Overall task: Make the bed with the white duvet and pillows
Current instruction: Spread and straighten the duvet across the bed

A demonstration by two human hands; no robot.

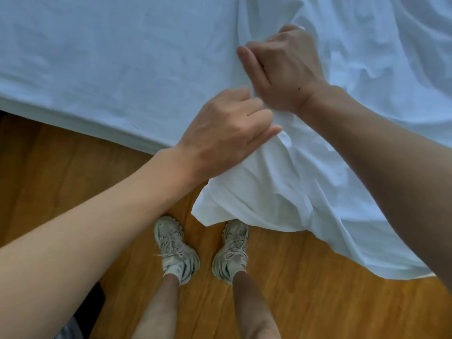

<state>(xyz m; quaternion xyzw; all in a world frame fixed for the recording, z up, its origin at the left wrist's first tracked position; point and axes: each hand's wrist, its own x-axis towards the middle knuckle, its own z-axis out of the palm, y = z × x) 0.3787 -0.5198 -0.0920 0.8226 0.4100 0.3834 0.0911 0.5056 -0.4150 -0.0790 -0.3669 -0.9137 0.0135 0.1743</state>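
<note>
White cloth hid most fingertips: left hand (227,128) and right hand (283,69) were both fisted on a bunched fold of the duvet (281,187), at the bed (97,69) near edge. Duvet spilled off that edge onto the wood floor (61,167), covering the right sneaker (231,250) toe. Left sneaker (176,248) clear. Pillows out of frame.
</note>
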